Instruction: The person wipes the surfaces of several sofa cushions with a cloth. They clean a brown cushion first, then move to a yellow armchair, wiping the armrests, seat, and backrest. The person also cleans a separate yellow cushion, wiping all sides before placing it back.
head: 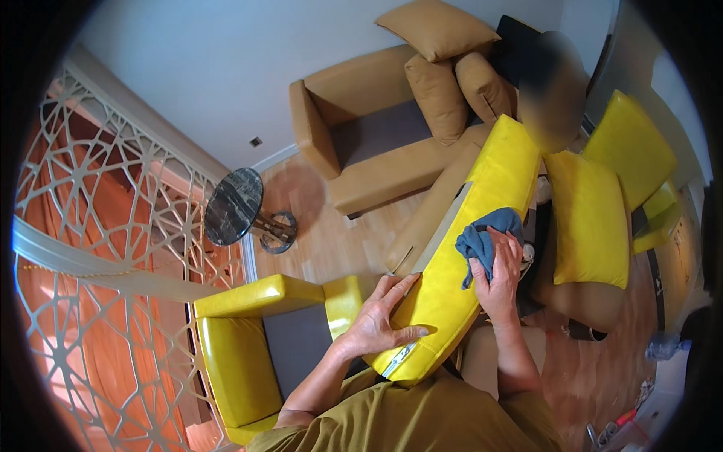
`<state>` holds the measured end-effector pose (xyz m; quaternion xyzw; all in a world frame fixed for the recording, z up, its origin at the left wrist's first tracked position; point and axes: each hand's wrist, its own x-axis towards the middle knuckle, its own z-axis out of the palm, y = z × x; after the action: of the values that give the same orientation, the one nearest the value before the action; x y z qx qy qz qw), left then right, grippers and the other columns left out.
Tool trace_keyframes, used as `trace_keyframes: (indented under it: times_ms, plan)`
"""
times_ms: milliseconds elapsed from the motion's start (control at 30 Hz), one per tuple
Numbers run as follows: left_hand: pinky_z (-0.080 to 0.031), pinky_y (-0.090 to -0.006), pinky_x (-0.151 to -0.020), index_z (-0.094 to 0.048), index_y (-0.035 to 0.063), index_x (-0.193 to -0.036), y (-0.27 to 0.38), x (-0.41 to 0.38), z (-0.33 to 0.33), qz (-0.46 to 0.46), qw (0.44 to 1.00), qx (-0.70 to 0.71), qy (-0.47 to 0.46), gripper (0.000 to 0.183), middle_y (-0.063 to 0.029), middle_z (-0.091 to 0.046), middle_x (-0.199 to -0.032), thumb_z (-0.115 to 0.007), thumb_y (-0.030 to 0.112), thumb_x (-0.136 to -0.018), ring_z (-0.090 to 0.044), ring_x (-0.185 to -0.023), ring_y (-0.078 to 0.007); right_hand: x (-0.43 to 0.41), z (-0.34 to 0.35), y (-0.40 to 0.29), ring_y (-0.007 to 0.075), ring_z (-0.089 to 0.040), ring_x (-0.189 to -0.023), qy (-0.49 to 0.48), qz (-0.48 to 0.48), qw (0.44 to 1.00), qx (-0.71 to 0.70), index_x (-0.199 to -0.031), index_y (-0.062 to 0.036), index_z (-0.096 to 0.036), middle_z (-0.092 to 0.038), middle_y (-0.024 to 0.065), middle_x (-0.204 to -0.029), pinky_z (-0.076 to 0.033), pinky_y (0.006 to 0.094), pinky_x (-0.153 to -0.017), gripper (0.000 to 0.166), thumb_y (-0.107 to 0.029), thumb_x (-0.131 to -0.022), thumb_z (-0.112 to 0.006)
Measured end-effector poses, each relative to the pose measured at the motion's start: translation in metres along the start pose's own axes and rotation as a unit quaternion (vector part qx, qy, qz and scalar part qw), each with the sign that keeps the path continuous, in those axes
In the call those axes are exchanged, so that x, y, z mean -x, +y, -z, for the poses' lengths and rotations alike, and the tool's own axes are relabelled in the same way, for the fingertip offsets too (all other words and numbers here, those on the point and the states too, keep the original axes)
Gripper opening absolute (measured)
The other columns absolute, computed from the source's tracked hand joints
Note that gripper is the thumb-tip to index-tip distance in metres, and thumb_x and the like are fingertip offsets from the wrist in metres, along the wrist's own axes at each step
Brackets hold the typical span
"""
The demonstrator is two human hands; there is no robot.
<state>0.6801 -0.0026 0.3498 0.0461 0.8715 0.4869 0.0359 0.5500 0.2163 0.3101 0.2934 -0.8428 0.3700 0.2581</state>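
A long yellow seat cushion [452, 257], leather-like, slants from the front of my body up towards the tan sofa. Its near end has a zip [400, 360]. My left hand [379, 319] holds the cushion near that end, thumb across the yellow cover and fingers along its left edge. Bunched under my right hand [498, 277] is a dark blue-grey cloth [487, 231], pressed onto the cushion's upper surface. The fingers of that hand curl over the cloth and partly hide it.
A yellow armchair [240, 361] with a grey seat base stands left. Beyond are a round black marble-look side table [234, 206], a tan sofa [361, 147] and loose tan cushions [438, 31]. More yellow cushions [590, 220] lie right. A lattice screen [107, 186] borders the left. A blurred patch hides the cushion's far end.
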Motion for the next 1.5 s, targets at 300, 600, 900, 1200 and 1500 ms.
trace_keyframes:
  times_ms: [300,600,900,1200,1500]
  plan:
    - [-0.05,-0.0404,-0.089,-0.055,0.0002,-0.138,-0.041,-0.013,0.008,-0.12,0.993,0.007,0.014,0.082,-0.0181,-0.056,-0.109,-0.087,0.039,-0.074,-0.059,-0.101,-0.0342,0.009,0.0,-0.042,0.0386,-0.047,-0.131,-0.028,-0.079,0.996,0.024,-0.124,0.0037,-0.058,-0.059,0.0177,-0.131,-0.029,0.0524,-0.114,0.047,-0.019,-0.085,-0.071]
    - [-0.05,-0.0385,-0.086,-0.057,0.0051,-0.138,-0.042,-0.016,-0.028,-0.22,0.967,0.078,-0.1,0.072,-0.0155,-0.054,-0.108,-0.086,0.03,-0.077,-0.056,-0.099,-0.0301,0.044,0.038,-0.046,0.0405,-0.042,-0.135,-0.033,-0.177,0.977,0.116,-0.131,0.0022,-0.055,-0.055,0.0161,-0.138,-0.03,0.0512,-0.114,0.055,-0.031,-0.088,-0.068]
    - [-0.053,-0.0378,-0.089,-0.063,0.0017,-0.121,-0.117,-0.036,-0.054,-0.143,0.982,0.095,-0.072,0.034,-0.016,-0.066,-0.106,-0.072,0.016,-0.091,-0.066,-0.099,-0.0294,0.061,0.043,-0.042,0.0385,-0.044,-0.135,0.008,-0.186,0.978,0.098,-0.129,0.0018,-0.057,-0.057,0.0153,-0.136,-0.031,0.0493,-0.114,0.053,-0.031,-0.089,-0.068]
    - [-0.052,-0.0422,-0.093,-0.062,0.0028,-0.121,-0.201,-0.078,-0.086,-0.107,0.99,-0.055,-0.074,0.035,-0.0189,-0.065,-0.117,-0.07,0.012,-0.088,-0.063,-0.11,-0.038,0.06,0.043,-0.042,0.0375,-0.043,-0.136,0.003,-0.196,0.975,0.103,-0.127,0.0014,-0.058,-0.058,0.015,-0.136,-0.029,0.0488,-0.115,0.052,-0.03,-0.086,-0.068]
    - [-0.037,-0.0478,-0.114,-0.056,0.0055,-0.131,-0.326,-0.149,-0.14,-0.135,0.951,-0.222,-0.168,0.052,-0.0173,-0.052,-0.143,-0.07,0.014,-0.082,-0.043,-0.138,-0.0363,0.047,0.039,-0.057,0.0409,-0.044,-0.135,0.003,-0.253,0.963,0.092,-0.119,0.001,-0.063,-0.06,0.0159,-0.132,-0.03,0.0517,-0.115,0.049,-0.025,-0.077,-0.068]
